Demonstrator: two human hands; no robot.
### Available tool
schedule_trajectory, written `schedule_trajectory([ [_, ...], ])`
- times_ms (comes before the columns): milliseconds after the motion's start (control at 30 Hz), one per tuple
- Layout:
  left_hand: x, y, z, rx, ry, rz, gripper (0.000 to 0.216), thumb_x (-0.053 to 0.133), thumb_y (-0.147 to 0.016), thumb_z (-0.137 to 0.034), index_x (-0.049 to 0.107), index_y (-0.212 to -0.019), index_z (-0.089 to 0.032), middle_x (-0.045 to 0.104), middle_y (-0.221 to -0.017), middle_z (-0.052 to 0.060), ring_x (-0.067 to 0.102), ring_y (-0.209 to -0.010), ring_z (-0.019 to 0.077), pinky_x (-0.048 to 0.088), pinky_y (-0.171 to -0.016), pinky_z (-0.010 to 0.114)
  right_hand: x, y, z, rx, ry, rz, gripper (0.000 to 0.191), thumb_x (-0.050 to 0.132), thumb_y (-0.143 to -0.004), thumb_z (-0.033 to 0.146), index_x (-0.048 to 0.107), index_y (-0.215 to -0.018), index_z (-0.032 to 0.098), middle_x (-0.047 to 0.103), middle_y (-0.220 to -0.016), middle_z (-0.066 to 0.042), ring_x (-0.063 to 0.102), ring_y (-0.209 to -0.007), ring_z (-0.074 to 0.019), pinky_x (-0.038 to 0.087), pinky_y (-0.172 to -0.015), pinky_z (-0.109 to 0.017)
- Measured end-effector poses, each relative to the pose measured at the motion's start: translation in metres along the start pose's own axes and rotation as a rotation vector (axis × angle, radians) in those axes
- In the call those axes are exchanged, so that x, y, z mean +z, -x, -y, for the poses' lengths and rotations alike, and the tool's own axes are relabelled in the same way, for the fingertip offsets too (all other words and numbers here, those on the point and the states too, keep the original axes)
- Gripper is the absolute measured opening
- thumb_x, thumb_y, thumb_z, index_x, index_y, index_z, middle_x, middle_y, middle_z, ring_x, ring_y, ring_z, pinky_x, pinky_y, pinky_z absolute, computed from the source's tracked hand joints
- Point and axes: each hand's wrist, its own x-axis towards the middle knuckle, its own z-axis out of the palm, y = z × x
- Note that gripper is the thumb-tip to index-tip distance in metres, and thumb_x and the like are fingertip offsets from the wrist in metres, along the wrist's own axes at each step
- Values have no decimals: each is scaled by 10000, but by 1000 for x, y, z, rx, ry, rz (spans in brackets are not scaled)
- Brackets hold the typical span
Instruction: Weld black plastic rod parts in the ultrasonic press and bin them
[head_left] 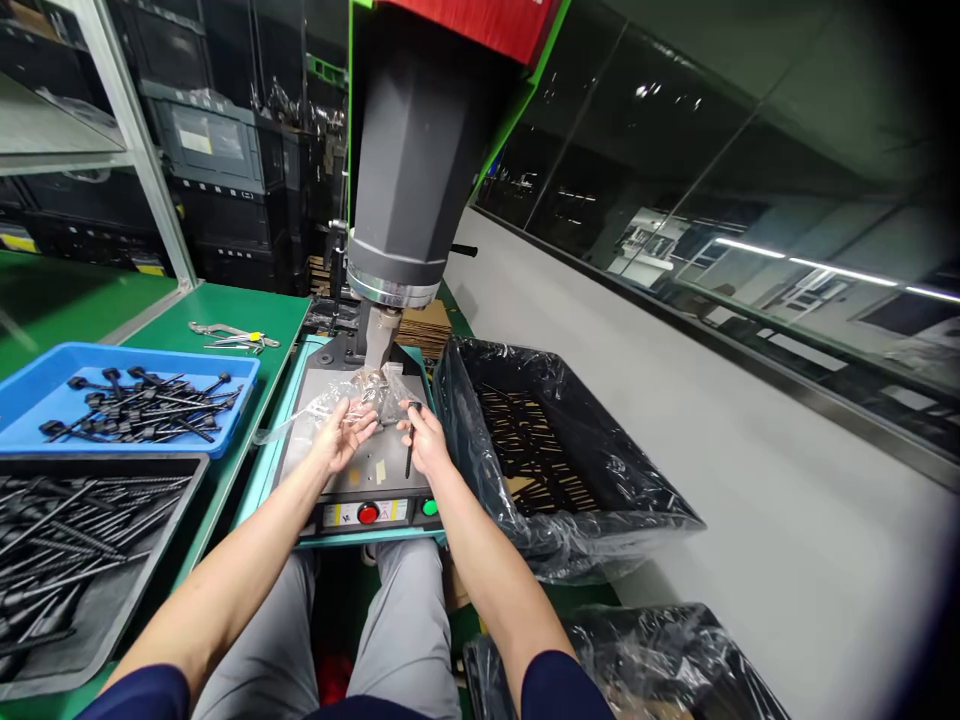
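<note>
1. Rod [409, 460], black with a wider head, is pinched in the right hand [426, 440] above the grey work plate [395, 463].
2. Left hand [345, 437] is palm-up, loosely spread, near clear plastic film [319, 400].

1. Left forearm [251, 535]: bare, extended from lower left, directed between 1 and 2 o'clock.
2. Left hand [346, 437]: palm turned upward, fingers loosely spread toward 2 o'clock, thumb raised near 1 o'clock.
3. Right forearm [487, 545]: bare, extended from lower right, directed toward 11 o'clock.
4. Right hand [426, 440]: fingers curled, thumb closed against them in a pinch; located at 3 o'clock from the left hand, near, not touching.
</note>
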Motion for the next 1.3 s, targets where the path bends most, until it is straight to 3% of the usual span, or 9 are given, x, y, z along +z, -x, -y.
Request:
schedule_trajectory([
  [133,8,-9,-12,102,-111,-84,129,618,-884,-201,638,-978,-115,711,-922,104,705,-741,152,592,-674,246,-5,-1,6,22,27,17,471,787,-643,495,658,-989,203,619,-1121,-53,583,-642,-73,304,-411,-156],
  [233,15,-15,-20,138,-140,-84,91,580,-899,-155,635,-947,-100,716,-897,113,697,-695,134,585,-631,217,-10,20,0,116,33,94,478,799,-637,488,678,-1000,202,638,-971,-35,618,-681,-114,420,-531,-204],
  [400,29,-20,-32,158,-164,-75,125,545,-922,-158,646,-979,-112,707,-831,65,684,-636,111,574,-580,188,-6,52,-25,153,292,265,273,765,-674,365,737,-862,169,638,-784,-11,576,-738,-141,449,-707,-274],
  [500,37,-22,-36,133,-146,-66,139,535,-927,-160,648,-997,-120,703,-807,51,689,-623,118,562,-541,177,11,38,-36,123,371,302,263,715,-714,338,732,-922,179,585,-683,34,484,-604,-104,403,-618,-253],
  [600,44,-21,-40,90,-119,-59,136,517,-927,-133,641,-980,-115,718,-825,67,701,-637,128,568,-549,181,28,8,-39,68,486,219,320,660,-761,305,699,-1052,179,506,-589,67,402,-499,-92,364,-536,-243],
  [767,49,-19,-48,110,-172,-73,133,536,-917,-132,643,-992,-111,724,-857,73,689,-607,118,561,-532,183,39,-32,-26,-321,759,86,365,601,-814,251,654,-1175,235,672,-846,-4,599,-770,-169,492,-767,-299],
  [900,48,-21,-51,117,-248,-104,143,570,-901,-140,665,-1003,-106,723,-871,76,667,-579,102,513,-475,161,37,-47,-8,-526,832,-15,339,582,-831,241,659,-1161,236,692,-1076,-58,613,-918,-202,473,-916,-342],
  [1033,45,-24,-52,130,-250,-120,130,585,-888,-135,682,-969,-105,724,-861,77,650,-568,93,490,-468,155,39,-61,-3,-503,888,-6,305,598,-833,266,682,-1122,223,714,-1006,-60,612,-829,-205,482,-875,-348],
  [1300,42,-28,-55,139,-257,-122,118,636,-850,-139,699,-949,-124,726,-884,70,645,-573,88,475,-468,158,42,-89,-13,-438,797,102,270,664,-783,317,706,-1034,230,726,-1013,-45,631,-952,-234,482,-917,-372],
])
